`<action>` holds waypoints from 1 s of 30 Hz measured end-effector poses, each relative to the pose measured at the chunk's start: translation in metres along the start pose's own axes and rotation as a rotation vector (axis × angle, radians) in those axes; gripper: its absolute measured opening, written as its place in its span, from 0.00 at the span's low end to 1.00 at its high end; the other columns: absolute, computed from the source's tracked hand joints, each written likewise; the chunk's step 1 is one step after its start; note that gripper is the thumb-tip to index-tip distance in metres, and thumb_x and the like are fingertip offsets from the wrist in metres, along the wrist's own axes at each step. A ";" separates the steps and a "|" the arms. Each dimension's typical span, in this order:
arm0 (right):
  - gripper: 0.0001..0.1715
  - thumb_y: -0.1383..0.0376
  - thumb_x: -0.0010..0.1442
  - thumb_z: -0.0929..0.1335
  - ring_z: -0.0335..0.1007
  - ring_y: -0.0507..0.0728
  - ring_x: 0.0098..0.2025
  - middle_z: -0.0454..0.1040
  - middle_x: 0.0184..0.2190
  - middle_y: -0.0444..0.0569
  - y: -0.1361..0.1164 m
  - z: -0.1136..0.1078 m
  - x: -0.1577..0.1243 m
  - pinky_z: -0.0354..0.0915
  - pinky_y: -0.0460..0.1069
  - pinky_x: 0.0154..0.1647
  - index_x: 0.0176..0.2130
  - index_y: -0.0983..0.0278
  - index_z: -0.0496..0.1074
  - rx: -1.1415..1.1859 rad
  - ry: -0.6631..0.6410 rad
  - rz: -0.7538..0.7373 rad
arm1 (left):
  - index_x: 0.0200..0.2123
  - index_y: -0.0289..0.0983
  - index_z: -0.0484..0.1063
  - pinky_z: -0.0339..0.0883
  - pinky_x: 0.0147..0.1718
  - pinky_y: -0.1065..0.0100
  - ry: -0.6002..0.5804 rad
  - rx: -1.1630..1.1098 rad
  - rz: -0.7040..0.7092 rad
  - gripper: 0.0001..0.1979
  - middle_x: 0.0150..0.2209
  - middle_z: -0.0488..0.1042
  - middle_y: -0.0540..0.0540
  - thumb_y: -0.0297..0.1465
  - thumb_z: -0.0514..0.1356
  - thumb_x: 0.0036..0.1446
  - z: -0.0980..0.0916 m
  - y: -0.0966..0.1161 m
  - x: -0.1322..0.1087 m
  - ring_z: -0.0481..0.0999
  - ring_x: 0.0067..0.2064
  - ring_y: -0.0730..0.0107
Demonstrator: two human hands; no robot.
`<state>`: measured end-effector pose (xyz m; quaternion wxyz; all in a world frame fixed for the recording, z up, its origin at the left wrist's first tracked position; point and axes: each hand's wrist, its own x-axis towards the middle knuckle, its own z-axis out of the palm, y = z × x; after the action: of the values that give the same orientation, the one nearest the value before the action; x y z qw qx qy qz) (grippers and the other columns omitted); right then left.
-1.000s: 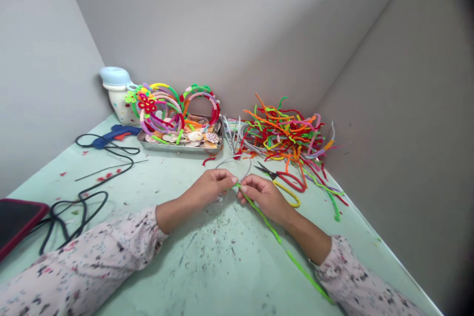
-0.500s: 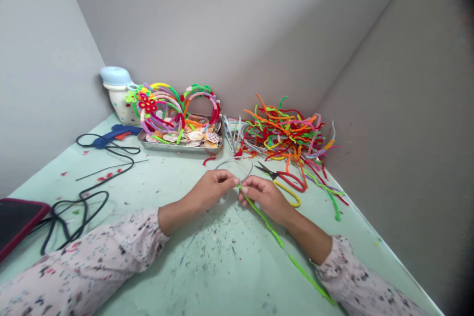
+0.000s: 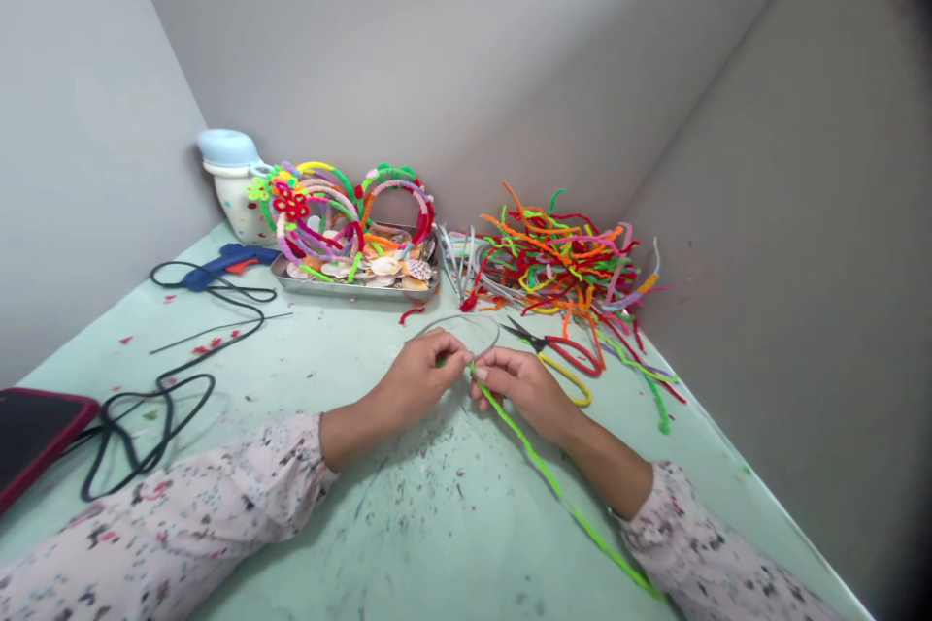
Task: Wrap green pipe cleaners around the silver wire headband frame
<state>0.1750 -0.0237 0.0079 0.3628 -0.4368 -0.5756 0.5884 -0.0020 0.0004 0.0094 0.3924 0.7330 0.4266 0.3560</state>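
Observation:
Over the middle of the table, my left hand (image 3: 429, 371) is closed, its thumb and finger pinching the tip of a bright green pipe cleaner (image 3: 535, 458) against a thin grey headband (image 3: 497, 334). My right hand (image 3: 525, 391), just beside it, pinches the same green pipe cleaner where it meets the band. From there the long strand runs down to the right, passing by my right sleeve. The band curves up behind both hands, and its ends are hidden by the fingers.
Scissors (image 3: 560, 349) lie close to my right hand. Behind are a pipe cleaner pile (image 3: 560, 257) and a metal tray (image 3: 349, 291) holding shells and wrapped headbands. To the left are a blue glue gun (image 3: 222, 267), its black cord (image 3: 167, 408), a cup (image 3: 244, 204) and a red-edged phone (image 3: 44, 446).
My left hand has rolled slightly inward at the pinch, its forearm shifting a little right. The grey band has turned slightly. My right hand stays nearly in place.

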 end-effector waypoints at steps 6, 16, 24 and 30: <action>0.11 0.59 0.55 0.68 0.69 0.51 0.24 0.75 0.24 0.45 -0.002 0.000 0.001 0.60 0.47 0.28 0.31 0.65 0.69 -0.012 0.016 0.012 | 0.28 0.34 0.69 0.58 0.30 0.72 -0.012 -0.035 0.001 0.09 0.26 0.67 0.52 0.32 0.54 0.57 0.001 -0.003 0.000 0.65 0.30 0.73; 0.09 0.60 0.56 0.68 0.69 0.51 0.25 0.75 0.25 0.45 0.001 -0.002 0.001 0.61 0.47 0.30 0.31 0.65 0.68 0.013 0.003 -0.002 | 0.34 0.35 0.71 0.56 0.26 0.73 -0.088 -0.226 -0.090 0.07 0.26 0.67 0.53 0.31 0.54 0.56 -0.003 -0.004 -0.003 0.62 0.26 0.75; 0.07 0.62 0.56 0.67 0.70 0.51 0.25 0.75 0.24 0.45 0.004 -0.002 0.002 0.62 0.47 0.30 0.31 0.65 0.68 -0.027 -0.002 0.001 | 0.31 0.34 0.70 0.55 0.25 0.73 -0.078 -0.150 -0.112 0.07 0.24 0.65 0.54 0.31 0.55 0.54 -0.002 -0.005 -0.001 0.60 0.25 0.76; 0.07 0.62 0.54 0.68 0.69 0.51 0.25 0.75 0.23 0.44 0.005 -0.002 0.002 0.61 0.47 0.28 0.32 0.65 0.67 -0.042 0.009 0.002 | 0.30 0.34 0.70 0.54 0.25 0.73 -0.096 -0.142 -0.097 0.07 0.24 0.67 0.53 0.32 0.55 0.53 -0.001 -0.009 0.000 0.62 0.25 0.75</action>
<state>0.1762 -0.0212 0.0032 0.3552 -0.4476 -0.5859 0.5747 -0.0059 0.0035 0.0017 0.4799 0.6981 0.4162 0.3304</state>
